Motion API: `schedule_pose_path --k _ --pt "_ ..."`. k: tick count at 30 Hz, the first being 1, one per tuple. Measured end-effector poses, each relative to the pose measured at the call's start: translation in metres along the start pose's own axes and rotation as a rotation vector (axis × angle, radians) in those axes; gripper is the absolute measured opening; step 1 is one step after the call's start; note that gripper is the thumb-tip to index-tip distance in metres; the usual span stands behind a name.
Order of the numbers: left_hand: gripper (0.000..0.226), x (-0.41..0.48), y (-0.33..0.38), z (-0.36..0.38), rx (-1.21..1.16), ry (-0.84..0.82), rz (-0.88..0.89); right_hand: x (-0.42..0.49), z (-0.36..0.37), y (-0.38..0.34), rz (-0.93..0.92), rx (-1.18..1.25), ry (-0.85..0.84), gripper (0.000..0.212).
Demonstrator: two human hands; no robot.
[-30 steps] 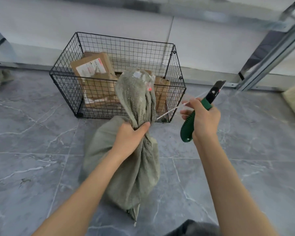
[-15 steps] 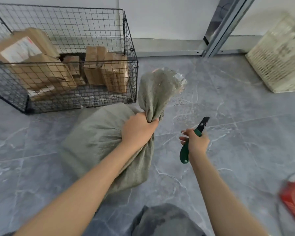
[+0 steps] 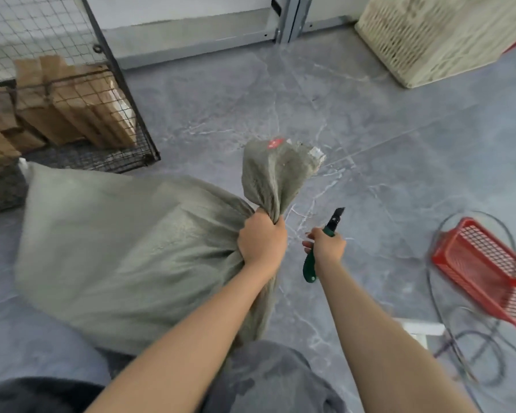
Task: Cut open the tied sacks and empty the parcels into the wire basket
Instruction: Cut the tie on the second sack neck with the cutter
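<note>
**Sack gripped at the neck, knife out, parcels not yet tipped**

The left hand (image 3: 261,241) is clamped around the gathered neck of the grey-green sack (image 3: 125,251), whose loose mouth (image 3: 276,171) stands up above the fist with a red tag on its top. No tie is visible around the neck, though the fist covers the spot where one would sit, so whether it is cut cannot be told. The sack's full body lies on the grey floor (image 3: 355,120), bulging to the left and close to the wire basket (image 3: 122,93) at the upper left, but I cannot tell whether it touches it.

The right hand (image 3: 328,245) is closed around the green handle of a utility knife (image 3: 322,248), blade end pointing up and away, just beside the left fist but clear of the fabric. The two hands are near each other, not touching.

The basket already holds several brown cardboard parcels (image 3: 72,105) stacked against its mesh, so some of the work looks done. This sack looks full, so its load remains to be emptied; judging from this, the knife needs putting aside or the neck needs opening before the tipping. A red plastic basket (image 3: 486,272) and dark cables (image 3: 459,347) lie at the right, a cream crate (image 3: 435,34) at the upper right; no other tied sack shows
</note>
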State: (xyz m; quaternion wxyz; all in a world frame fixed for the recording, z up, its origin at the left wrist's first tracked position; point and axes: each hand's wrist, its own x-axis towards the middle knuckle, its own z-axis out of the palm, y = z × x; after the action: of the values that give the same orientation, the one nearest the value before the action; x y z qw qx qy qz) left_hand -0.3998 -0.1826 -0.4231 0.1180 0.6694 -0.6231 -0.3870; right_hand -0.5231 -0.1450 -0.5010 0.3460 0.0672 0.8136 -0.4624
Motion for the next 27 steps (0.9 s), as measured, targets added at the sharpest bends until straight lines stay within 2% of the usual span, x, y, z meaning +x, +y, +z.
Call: schedule_pose_path --k 6,9,12,16,23,27 --pt "0.030 0.006 0.001 0.028 0.017 0.038 -0.015 0.024 -0.018 0.013 0.046 -0.036 0.057 0.018" --pt "0.031 0.007 0.000 0.026 0.031 0.047 -0.014 0.024 -0.020 0.016 0.074 -0.035 0.038 0.004" --pt "0.031 0.008 -0.003 0.023 0.022 0.051 -0.001 0.023 -0.020 0.019 0.084 -0.042 0.003 0.015" --pt "0.031 0.010 -0.004 0.008 0.013 0.080 0.020 0.016 -0.019 0.017 0.071 -0.073 -0.028 0.016" --pt "0.030 0.019 -0.007 -0.044 -0.046 0.134 0.071 -0.022 0.008 -0.003 -0.047 -0.125 -0.145 0.020" --pt "0.030 0.028 -0.011 -0.088 -0.065 0.187 0.116 -0.059 0.038 -0.026 -0.180 -0.160 -0.245 0.007"
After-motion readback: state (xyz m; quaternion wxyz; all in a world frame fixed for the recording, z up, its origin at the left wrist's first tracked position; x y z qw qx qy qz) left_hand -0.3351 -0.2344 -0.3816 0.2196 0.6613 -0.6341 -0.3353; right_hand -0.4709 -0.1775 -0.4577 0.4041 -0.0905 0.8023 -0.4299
